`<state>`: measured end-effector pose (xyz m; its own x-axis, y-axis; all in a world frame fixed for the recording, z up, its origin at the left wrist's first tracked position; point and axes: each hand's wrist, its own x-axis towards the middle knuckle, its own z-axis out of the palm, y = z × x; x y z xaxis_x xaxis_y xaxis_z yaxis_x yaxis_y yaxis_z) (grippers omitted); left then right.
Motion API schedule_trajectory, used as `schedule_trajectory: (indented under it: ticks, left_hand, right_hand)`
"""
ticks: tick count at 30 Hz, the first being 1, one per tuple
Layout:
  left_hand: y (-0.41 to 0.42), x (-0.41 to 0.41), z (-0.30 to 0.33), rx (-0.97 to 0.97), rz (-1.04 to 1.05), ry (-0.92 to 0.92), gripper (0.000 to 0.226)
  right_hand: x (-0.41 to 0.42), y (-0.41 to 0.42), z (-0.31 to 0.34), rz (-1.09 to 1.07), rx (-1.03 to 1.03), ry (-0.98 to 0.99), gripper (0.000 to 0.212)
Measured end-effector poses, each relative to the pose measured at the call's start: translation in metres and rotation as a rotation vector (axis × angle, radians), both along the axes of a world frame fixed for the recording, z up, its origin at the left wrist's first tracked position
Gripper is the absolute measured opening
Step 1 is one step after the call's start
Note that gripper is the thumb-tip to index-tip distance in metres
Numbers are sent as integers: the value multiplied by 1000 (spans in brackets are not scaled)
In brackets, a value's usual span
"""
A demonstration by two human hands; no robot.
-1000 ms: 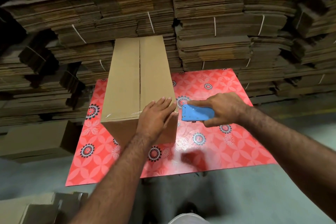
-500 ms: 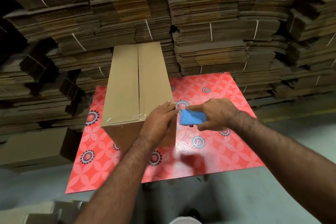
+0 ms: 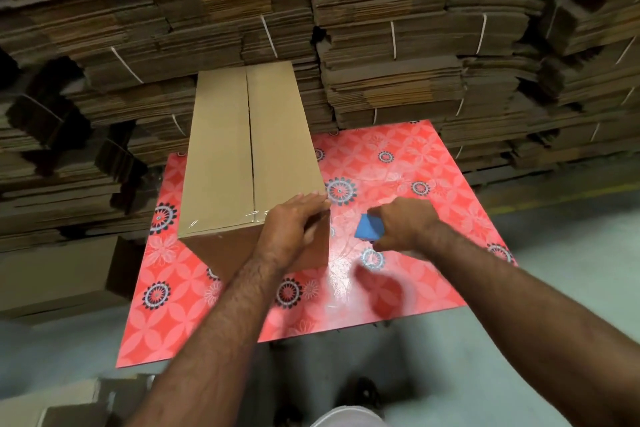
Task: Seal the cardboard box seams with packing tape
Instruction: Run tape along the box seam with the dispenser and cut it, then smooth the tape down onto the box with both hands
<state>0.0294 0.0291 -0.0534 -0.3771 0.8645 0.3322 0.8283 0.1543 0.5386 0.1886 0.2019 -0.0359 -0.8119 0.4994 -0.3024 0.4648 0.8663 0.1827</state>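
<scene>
The cardboard box [image 3: 239,163] stands on the left half of the red flower-patterned tabletop [image 3: 433,184], its long top face running away from the viewer with the centre seam between the two flaps open along its length. A strip of clear packing tape [image 3: 221,221] lies across the near top edge, glinting from the left corner toward the middle. The left hand [image 3: 291,230] rests on the near right corner of the box, fingers fairly straight over the top edge and thumb down on the front face, pressing there. Just beside it, apart from the box, the right hand [image 3: 403,227] curls its fingers round a blue tape cutter [image 3: 369,227], held above the tabletop. Behind the tabletop rise bundled stacks of flattened cardboard [image 3: 398,45] tied with white straps. A grey floor [image 3: 571,288] lies below.
</scene>
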Motion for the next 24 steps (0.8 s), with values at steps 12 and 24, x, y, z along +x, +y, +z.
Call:
schedule_trajectory:
  ticks: [12,24]
  left_hand:
    - [1,-4,-11,50,-22,-19,37]
    - [1,-3,-12,44,-20,2,39]
  right_hand:
    - [21,-8,-138,-496,-51,153,70]
    - [14,-21,-153,-648,-175,272,71]
